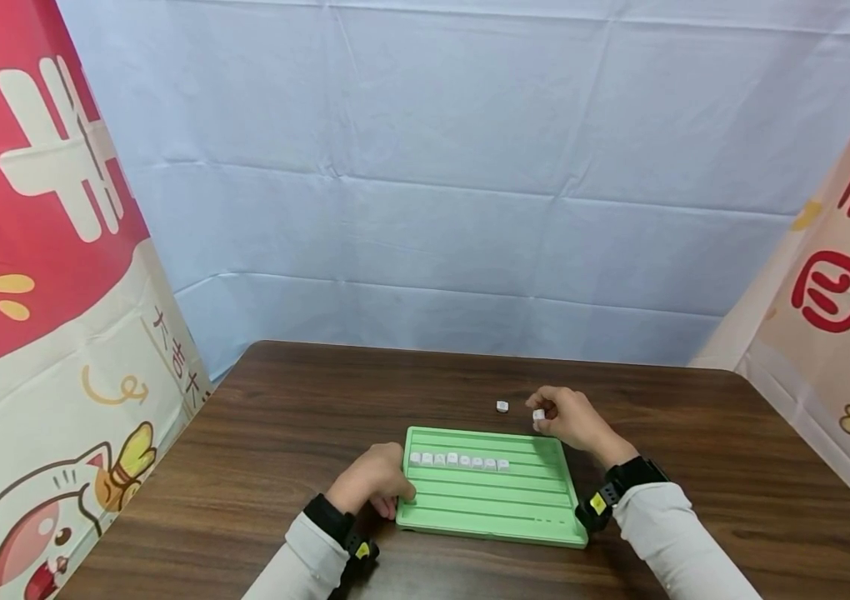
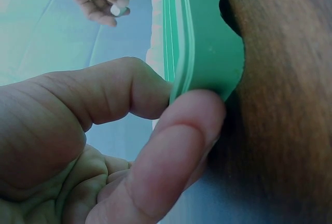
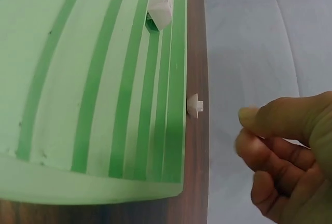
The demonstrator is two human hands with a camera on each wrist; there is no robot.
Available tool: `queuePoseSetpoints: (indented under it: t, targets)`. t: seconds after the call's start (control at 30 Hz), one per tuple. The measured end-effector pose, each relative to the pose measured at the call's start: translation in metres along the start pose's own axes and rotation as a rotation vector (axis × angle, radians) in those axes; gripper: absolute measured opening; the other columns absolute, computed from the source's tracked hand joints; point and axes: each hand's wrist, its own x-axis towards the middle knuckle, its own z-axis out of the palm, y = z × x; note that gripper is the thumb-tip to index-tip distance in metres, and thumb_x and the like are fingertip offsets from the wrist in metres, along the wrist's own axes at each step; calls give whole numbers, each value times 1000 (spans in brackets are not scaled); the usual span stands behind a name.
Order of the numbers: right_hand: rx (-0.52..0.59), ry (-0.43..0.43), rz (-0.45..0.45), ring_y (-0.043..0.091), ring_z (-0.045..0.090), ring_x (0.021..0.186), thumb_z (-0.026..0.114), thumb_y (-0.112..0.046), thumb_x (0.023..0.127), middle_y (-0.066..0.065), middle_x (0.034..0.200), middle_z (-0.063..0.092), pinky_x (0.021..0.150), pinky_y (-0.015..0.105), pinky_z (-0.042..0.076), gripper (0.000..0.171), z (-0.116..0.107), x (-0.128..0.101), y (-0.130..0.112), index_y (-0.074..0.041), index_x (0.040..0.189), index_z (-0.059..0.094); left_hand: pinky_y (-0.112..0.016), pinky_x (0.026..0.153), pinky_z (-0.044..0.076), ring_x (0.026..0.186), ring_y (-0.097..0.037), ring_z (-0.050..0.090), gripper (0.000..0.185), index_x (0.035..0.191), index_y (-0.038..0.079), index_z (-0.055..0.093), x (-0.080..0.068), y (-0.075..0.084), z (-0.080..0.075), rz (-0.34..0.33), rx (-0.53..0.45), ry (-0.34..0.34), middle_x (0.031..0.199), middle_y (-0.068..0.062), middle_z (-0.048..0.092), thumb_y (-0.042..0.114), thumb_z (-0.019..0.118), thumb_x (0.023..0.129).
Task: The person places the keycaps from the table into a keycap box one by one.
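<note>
A light-green grooved tray (image 1: 485, 508) lies on the table, a row of several white keycaps (image 1: 465, 461) standing in one of its upper grooves. My left hand (image 1: 374, 479) grips the tray's left edge, thumb (image 2: 140, 89) and finger pinching its rim in the left wrist view. Past the tray's far right corner, my right hand (image 1: 573, 419) pinches a small white keycap (image 1: 538, 414) at its fingertips. In the right wrist view that keycap is hidden behind the fingers (image 3: 254, 149). Another white keycap (image 1: 502, 407) rests on the table just beyond the tray's far edge.
The brown wood-grain table (image 1: 305, 400) extends around the tray on all sides. A pale blue cloth (image 1: 425, 208) hangs behind it, with printed cloths (image 1: 57, 333) at left and right. Black bands with small devices (image 1: 623, 487) are on both wrists.
</note>
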Motion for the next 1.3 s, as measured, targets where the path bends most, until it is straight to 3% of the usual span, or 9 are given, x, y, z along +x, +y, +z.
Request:
queuePoseSetpoints:
  t: [0.37, 0.6, 0.87, 1.3]
  targets:
    - [37, -22, 49, 18, 57, 77, 62, 6, 85, 6, 89, 60, 61, 30, 49, 25, 7, -1, 4, 6, 110, 61, -34, 39, 50, 37, -20, 55, 17, 62, 0, 58, 0, 0, 0, -1, -7, 1, 45, -11, 55, -3, 67, 76]
    - [27, 8, 9, 16, 57, 73, 68, 1, 83, 2, 81, 59, 60, 30, 48, 13, 12, -3, 8, -1, 94, 62, -34, 39, 50, 37, -21, 56, 18, 61, -1, 58, 0, 0, 0, -7, -11, -4, 45, -10, 55, -3, 67, 76]
    - [-7, 31, 9, 15, 51, 65, 73, -6, 79, -1, 72, 53, 55, 30, 43, 14, 14, -3, 8, -8, 85, 61, -33, 39, 50, 37, -21, 56, 18, 61, 0, 58, -1, 1, 1, -9, -4, 6, 44, -10, 55, -3, 67, 76]
    - [14, 1, -31, 16, 48, 61, 62, 5, 84, 0, 72, 53, 52, 29, 40, 9, 13, -4, 7, -3, 88, 61, -34, 39, 50, 38, -21, 56, 17, 62, -1, 58, -2, 2, 0, -16, -1, 3, 45, -11, 55, -4, 66, 76]
